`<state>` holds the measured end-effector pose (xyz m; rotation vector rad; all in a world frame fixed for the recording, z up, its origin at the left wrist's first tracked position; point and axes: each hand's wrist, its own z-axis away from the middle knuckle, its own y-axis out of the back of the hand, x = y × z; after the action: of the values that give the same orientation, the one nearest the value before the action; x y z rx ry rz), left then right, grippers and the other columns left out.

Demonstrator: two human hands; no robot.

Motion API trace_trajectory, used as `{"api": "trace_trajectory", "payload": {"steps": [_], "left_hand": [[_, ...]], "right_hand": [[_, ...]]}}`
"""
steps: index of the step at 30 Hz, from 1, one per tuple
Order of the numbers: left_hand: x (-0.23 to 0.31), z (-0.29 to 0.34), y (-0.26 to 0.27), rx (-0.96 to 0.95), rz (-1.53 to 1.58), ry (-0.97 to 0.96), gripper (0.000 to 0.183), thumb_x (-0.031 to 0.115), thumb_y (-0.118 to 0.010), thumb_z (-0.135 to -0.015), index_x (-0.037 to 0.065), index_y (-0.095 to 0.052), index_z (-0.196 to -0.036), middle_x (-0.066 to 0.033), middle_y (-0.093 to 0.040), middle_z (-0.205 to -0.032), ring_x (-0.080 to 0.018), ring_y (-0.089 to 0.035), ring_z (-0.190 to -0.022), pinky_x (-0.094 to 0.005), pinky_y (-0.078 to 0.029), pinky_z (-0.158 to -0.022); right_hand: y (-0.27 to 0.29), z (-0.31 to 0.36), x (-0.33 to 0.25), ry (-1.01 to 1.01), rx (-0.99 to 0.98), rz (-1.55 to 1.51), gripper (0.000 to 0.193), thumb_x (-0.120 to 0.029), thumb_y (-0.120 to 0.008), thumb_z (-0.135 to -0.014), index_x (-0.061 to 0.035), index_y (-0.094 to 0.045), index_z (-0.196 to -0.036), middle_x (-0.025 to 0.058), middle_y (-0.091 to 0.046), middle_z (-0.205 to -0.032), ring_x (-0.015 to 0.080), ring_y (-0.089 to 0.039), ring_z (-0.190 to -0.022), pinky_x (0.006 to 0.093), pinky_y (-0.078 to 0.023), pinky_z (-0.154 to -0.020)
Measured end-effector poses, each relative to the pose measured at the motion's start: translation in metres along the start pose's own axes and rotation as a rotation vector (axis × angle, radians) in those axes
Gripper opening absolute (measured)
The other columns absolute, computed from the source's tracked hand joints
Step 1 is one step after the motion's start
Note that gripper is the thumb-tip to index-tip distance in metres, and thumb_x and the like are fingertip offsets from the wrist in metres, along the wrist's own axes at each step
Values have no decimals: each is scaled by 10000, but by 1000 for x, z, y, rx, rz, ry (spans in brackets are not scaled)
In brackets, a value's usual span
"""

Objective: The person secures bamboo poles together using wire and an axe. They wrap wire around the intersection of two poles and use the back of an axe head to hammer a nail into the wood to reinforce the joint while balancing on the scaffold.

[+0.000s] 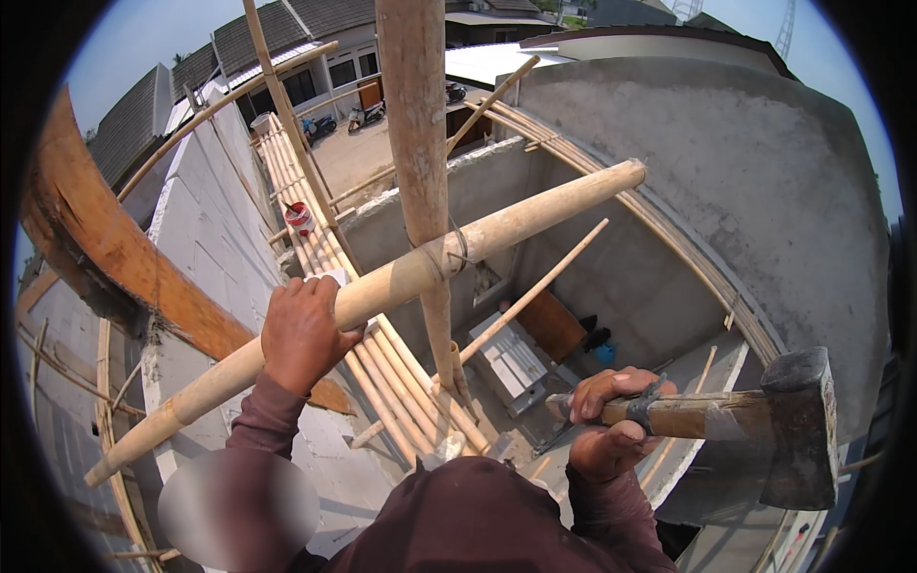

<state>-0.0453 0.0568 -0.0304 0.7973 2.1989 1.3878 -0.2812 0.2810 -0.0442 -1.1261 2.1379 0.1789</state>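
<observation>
My left hand is closed round a thick bamboo pole that slants across the view from lower left to upper right. Wire binds this pole to an upright bamboo post near the middle. A small white piece shows just past my left fingers; whether they touch it, I cannot tell. In my right hand is a hammer, gripped by its wooden handle, which has wrapping near my fingers. Its large dark steel head points to the right, away from the poles.
Bamboo poles laid side by side form a walkway below me, with a red-and-white bucket farther along. An orange-brown curved beam crosses at left. Beyond a grey plastered wall, the drop holds white blocks far below.
</observation>
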Motion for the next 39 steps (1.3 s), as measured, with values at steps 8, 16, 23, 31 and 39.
{"api": "trace_trajectory", "payload": {"steps": [8,16,23,31,39], "left_hand": [[2,-2,-2,9,12,4,458,275,-891,-623,75,-570,-881,-90,-603,-824,-285,-567,-822,-393,-431,-761],[-3,1,-1,17,24,19,443,249,-885,-621,76,-572,-883,-89,-606,-828,-284,-568,-821,-392,-429,-760],[0,-3,-3,-11,14,-6,457,262,-886,-624,72,-591,-917,-89,-604,-837,-279,-574,-836,-391,-435,-770],[-5,1,-2,10,4,16,448,277,-877,-638,79,-598,-927,-84,-618,-848,-271,-580,-846,-389,-437,-772],[-4,-3,-5,2,-18,25,458,245,-885,-626,81,-578,-923,-82,-610,-848,-274,-577,-846,-381,-430,-779]], "right_hand": [[6,26,48,-418,-401,586,340,-310,-641,-990,4,-581,-1103,152,-661,-810,298,-640,-643,374,-487,-585],[6,-11,-20,58,173,49,644,-700,-499,-944,-72,-436,-1071,19,-446,-655,103,-438,-478,251,-432,-488],[3,27,68,-485,-532,663,290,-291,-601,-1024,-3,-593,-1060,35,-629,-692,220,-629,-591,357,-487,-561],[10,-4,-7,-53,34,48,500,-529,-546,-1012,-36,-489,-1082,24,-541,-662,142,-525,-498,282,-454,-482],[-10,29,69,-488,-492,665,308,-301,-619,-1005,-1,-580,-1062,205,-628,-726,412,-650,-658,421,-496,-588]]}}
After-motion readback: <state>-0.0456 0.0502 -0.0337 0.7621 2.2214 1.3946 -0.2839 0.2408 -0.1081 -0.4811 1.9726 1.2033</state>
